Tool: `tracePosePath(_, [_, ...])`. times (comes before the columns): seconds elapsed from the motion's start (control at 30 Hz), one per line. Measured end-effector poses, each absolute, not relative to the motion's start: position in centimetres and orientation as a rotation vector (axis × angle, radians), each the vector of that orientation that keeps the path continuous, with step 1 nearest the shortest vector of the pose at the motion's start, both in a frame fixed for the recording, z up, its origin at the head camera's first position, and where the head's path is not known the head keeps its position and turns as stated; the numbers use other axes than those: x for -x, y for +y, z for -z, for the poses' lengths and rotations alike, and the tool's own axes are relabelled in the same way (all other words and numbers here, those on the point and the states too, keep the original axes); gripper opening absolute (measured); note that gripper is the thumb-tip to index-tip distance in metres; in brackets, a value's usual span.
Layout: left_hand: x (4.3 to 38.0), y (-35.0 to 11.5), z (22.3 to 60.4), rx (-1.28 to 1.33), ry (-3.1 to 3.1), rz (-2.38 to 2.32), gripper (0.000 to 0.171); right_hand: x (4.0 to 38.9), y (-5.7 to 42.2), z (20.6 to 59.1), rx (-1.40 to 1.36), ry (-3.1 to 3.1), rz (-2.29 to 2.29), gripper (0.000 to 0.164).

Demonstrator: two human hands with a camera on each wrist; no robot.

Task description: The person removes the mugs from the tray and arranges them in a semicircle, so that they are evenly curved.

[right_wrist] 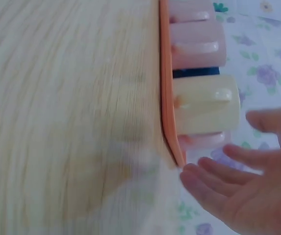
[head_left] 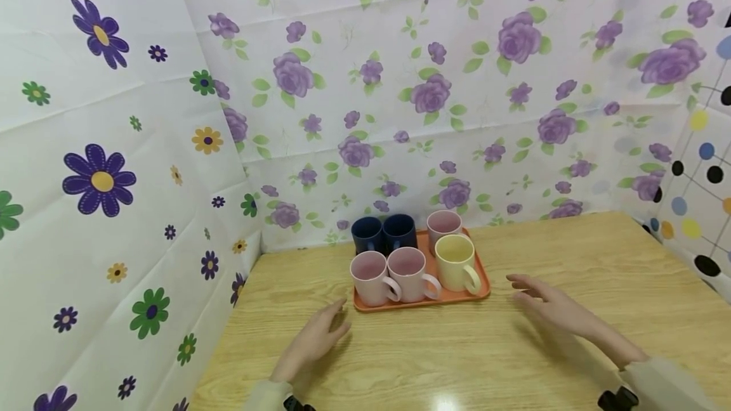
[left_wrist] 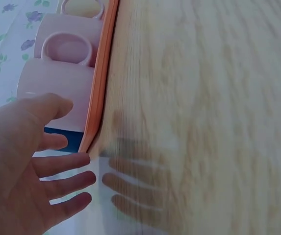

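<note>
An orange tray (head_left: 394, 307) stands on the table with several mugs on it. Two pink mugs (head_left: 371, 279) are at its front left, and a yellow mug (head_left: 455, 264) is at its front right. Behind them stand two dark blue mugs (head_left: 400, 231) and another pink mug (head_left: 444, 223). My left hand (head_left: 315, 335), fingers spread, is just off the tray's front left corner. Off the right side, my right hand (head_left: 551, 304) reaches toward the tray with its fingers extended. Neither hand holds anything. In the right wrist view, the fingertips (right_wrist: 191, 178) appear close to the tray's corner.
The wooden table (head_left: 422, 360) carries the tray near its back edge. Behind it hangs a white sheet with purple roses (head_left: 431, 94). A sheet with daisies (head_left: 103, 179) borders the left, and one with coloured dots (head_left: 708, 151) the right.
</note>
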State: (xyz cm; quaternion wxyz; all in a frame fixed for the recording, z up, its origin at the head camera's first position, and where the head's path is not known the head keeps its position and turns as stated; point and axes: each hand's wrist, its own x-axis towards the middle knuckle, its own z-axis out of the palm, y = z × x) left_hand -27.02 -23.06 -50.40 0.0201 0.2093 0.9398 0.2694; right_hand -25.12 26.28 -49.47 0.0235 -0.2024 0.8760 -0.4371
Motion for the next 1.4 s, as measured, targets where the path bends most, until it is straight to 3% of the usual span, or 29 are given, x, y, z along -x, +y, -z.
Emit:
tracePosePath(0.47, [28.7, -21.6, 50.4, -0.534, 2.865, -1.127, 0.051, 27.5, 23.2, 50.5, 0.435, 2.638, 1.800, 0.042])
tracePosePath(0.93, [30.3, -20.5, 50.8, -0.444, 2.876, -1.271, 0.034, 28.9, 19.1, 51.5, 0.198, 2.858, 1.729, 0.039])
tracePosePath(1.4, [31.0, -19.5, 51.3, -0.321, 2.909, -1.368, 0.029, 29.4, 17.4, 51.9, 0.241, 3.101, 1.696, 0.022])
